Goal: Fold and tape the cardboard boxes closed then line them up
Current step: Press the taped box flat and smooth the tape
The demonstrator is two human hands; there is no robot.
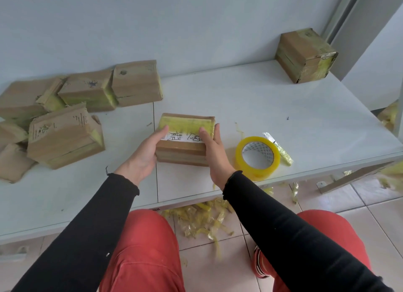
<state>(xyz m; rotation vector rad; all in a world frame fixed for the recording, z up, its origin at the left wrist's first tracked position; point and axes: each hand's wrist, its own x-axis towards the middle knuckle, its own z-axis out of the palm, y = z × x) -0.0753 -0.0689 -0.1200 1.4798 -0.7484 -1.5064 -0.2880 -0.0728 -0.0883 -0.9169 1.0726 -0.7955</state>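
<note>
To your left a loose heap of brown cardboard boxes patched with yellow tape (65, 115) waits on the white surface (272, 99). At centre your left hand (145, 154) and right hand (214, 152) clamp the small brown taped box with the white label (185, 139) by its ends, fingers curled round its sides and thumbs on top; it looks light and stiff but crushable, so hold it by the corners. To the right lie the yellow-tinted tape roll (257, 157) beside your wrist and one sealed brown box (305, 56) at the far corner.
</note>
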